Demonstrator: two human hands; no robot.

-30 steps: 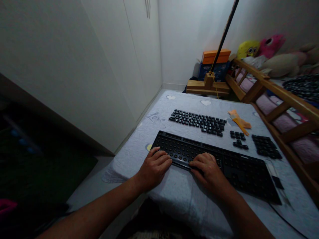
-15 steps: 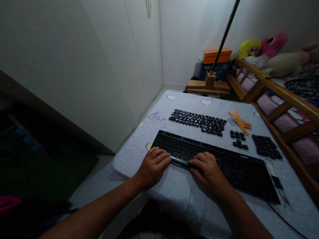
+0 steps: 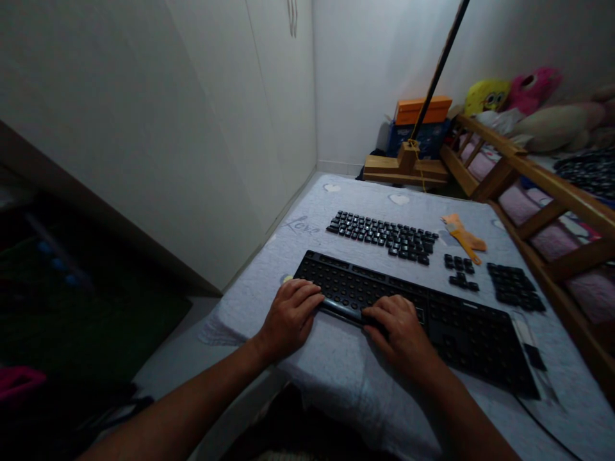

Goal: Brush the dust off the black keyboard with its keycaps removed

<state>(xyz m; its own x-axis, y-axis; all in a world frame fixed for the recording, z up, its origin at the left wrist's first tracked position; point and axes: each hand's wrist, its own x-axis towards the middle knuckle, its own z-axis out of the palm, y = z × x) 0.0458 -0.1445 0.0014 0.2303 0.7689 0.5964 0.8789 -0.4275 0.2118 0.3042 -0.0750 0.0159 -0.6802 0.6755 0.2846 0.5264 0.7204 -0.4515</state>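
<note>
A black keyboard (image 3: 468,336) lies on the cloth-covered table with most of its keycaps off, showing rows of bare key sockets. A long glossy space bar (image 3: 342,310) is at its front edge. My left hand (image 3: 291,314) is curled over the front left part, fingertips by the bar's left end. At the bar's other end, my right hand (image 3: 396,326) grips the front edge, its thumb low and fingers bent over. What lies beneath the fingers of both hands is hidden. Beyond the keyboard, loose black keycaps (image 3: 382,234) are laid out in rows.
Smaller keycap groups (image 3: 460,264) and a number-pad block of keycaps (image 3: 514,285) sit at right. Nearby are a yellow-handled brush (image 3: 464,244), an orange cloth (image 3: 473,240) and a wire tool (image 3: 533,355). A wooden bed rail (image 3: 542,173) borders the right, a white wardrobe (image 3: 216,128) the left.
My left hand has shifted slightly left and away from the space bar's end. My right hand stays at the bar's right end. The view has moved a little.
</note>
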